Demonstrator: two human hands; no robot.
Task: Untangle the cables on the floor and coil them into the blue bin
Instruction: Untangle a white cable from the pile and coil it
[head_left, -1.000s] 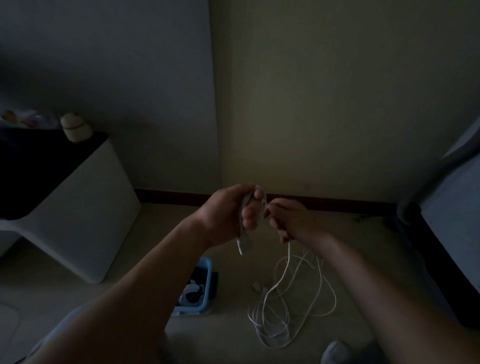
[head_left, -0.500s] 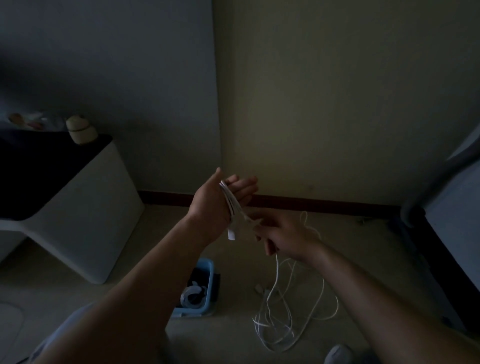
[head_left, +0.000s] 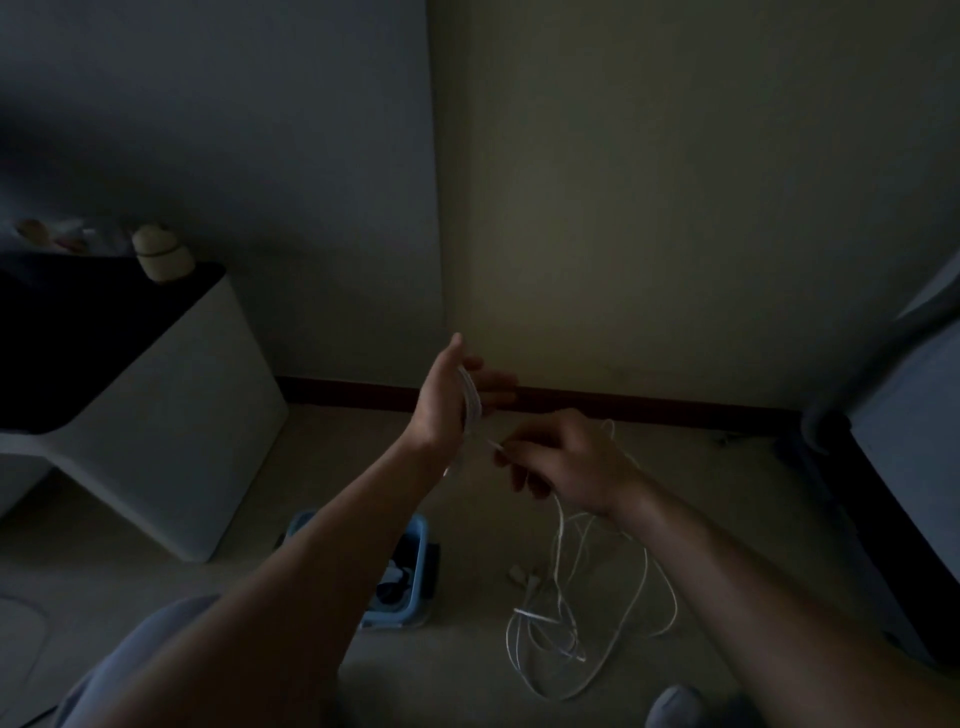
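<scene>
Lying between a white cabinet on the left and dark furniture cut off at the right edge, the floor has free room up to the wall. The left forearm hides most of the blue bin; its contents are too dark to tell. The cable lies in loose loops right of the bin, apart from it, and rises to the hands. The left hand has straight fingers, with turns wound across the palm; the right hand pinches the cable.
</scene>
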